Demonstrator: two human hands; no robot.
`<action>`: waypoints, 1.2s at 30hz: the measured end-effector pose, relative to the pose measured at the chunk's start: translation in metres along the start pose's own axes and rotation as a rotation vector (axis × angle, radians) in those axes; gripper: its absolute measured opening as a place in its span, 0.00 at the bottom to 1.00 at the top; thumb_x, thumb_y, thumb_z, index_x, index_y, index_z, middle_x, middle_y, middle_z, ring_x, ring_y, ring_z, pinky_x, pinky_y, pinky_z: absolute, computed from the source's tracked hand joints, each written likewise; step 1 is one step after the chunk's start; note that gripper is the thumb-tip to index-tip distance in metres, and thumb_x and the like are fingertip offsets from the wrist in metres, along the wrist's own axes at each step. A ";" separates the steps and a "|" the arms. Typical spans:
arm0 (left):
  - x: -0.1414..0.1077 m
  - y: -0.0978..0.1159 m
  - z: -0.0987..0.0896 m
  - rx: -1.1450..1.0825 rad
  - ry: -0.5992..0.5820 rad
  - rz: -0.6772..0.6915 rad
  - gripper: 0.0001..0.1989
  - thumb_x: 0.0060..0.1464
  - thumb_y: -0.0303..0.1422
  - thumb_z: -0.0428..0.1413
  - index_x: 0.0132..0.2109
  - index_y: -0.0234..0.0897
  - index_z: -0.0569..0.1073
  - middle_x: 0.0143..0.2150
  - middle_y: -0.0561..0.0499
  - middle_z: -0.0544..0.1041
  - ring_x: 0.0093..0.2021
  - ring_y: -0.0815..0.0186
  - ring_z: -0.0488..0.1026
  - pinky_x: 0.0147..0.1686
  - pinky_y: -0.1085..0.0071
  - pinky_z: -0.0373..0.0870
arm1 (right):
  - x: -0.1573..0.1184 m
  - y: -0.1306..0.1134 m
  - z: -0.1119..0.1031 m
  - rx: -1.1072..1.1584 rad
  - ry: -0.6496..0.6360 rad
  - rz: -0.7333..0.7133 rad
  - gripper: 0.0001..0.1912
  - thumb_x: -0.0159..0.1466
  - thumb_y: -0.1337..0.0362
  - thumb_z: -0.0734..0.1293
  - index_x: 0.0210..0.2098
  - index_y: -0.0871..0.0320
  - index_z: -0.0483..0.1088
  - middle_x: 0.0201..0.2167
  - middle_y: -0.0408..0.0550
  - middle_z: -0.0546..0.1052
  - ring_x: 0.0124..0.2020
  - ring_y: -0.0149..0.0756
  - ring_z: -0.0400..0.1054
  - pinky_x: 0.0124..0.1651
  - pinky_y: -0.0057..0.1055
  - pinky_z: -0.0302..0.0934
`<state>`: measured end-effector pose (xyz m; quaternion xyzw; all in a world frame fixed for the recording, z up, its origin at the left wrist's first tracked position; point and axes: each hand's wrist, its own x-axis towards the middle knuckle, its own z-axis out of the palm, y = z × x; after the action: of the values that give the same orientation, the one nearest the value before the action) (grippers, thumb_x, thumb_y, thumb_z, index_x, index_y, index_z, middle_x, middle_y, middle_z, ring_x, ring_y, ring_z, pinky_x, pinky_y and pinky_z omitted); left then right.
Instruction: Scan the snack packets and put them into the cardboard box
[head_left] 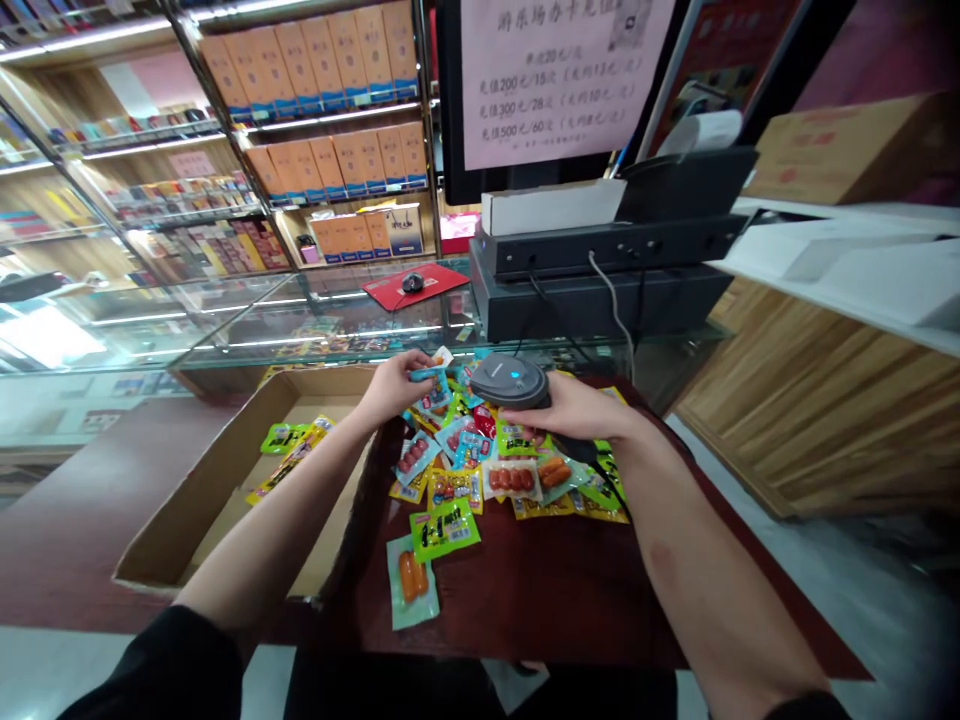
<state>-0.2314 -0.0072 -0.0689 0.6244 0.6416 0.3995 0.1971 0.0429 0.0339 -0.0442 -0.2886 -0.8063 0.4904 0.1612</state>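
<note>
Left hand (405,385) pinched on a small blue packet (438,385), right hand (566,405) wrapped round a handheld scanner (506,380).
Nearest, a green packet (445,530) overlaps a sausage packet (411,585) near the front edge of the desk (525,590); a passing sleeve (169,660) could sweep them off. The scanner's cable (615,485) hangs by the loose pile (472,450) and might drag packets along; the blue packet, raised at the pile's far left, near the cardboard box (191,490), could slip or have its print creased by a tight pinch. As for what is hidden: the left forearm covers part of the box, lower packets are buried, the scanner's underside is out of sight, and fingers mask the blue packet, its print too small to read. Farther off, the pink sign (562,90) is cut at the top.
</note>
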 end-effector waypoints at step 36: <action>-0.030 -0.035 -0.032 -0.652 -0.042 -0.461 0.24 0.31 0.32 0.72 0.31 0.32 0.67 0.28 0.50 0.77 0.30 0.64 0.77 0.31 0.64 0.79 | 0.036 0.009 0.087 -0.001 0.111 0.124 0.11 0.55 0.57 0.70 0.30 0.59 0.73 0.16 0.44 0.72 0.18 0.35 0.67 0.23 0.31 0.62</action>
<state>-0.2741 -0.0408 -0.0837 0.3766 0.6005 0.5146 0.4824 -0.0294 -0.0015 -0.0939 -0.3648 -0.7771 0.4821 0.1749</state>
